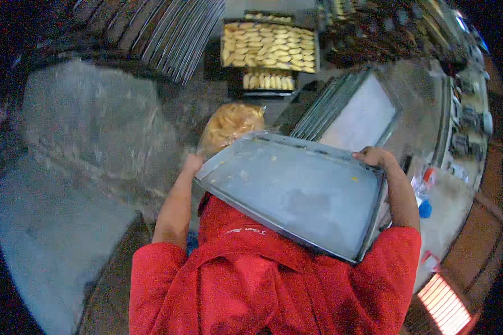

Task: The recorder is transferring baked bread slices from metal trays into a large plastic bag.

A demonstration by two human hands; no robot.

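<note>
A metal baking tray [293,188] with a raised rim and a few yellow crumbs lies in front of my red apron, tilted down towards the right. My left hand [194,162] grips its left corner. On the far right corner my right hand [369,156] is closed over the rim. Just beyond the left part of the tray is a clear plastic bag of golden-brown food [234,123], close to my left hand; what the food is, I cannot tell. A leaning stack of metal trays [358,115] stands behind the right part.
Ahead, trays of pale oblong dough pieces [270,46] sit one above another. A rack of trays [163,37] is at the upper left. A counter [448,197] on the right bears plastic bags and a blue item [424,208]. Grey floor [46,234] shows at left.
</note>
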